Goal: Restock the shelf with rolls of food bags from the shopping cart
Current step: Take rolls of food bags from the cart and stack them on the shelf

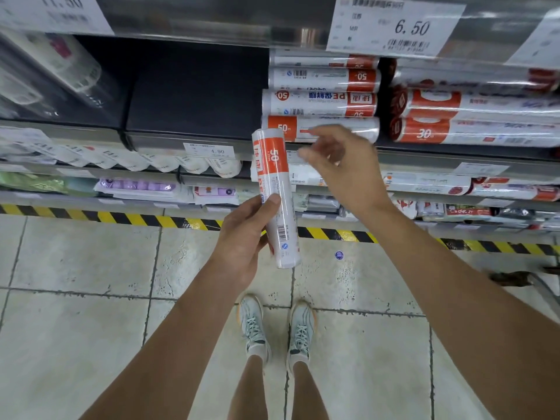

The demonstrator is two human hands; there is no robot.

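Note:
My left hand grips a white roll of food bags with an orange "50" label, held nearly upright in front of the shelf. My right hand hovers just right of the roll's top, fingers loosely spread and holding nothing. Behind it, a stack of matching 50 m rolls lies sideways on the dark shelf. The shelf space left of that stack is bare.
Larger 30 m rolls fill the shelf to the right. Lower shelves hold other bagged goods. A yellow-black floor strip runs along the shelf base. A cart edge shows at right. My feet stand on tiled floor.

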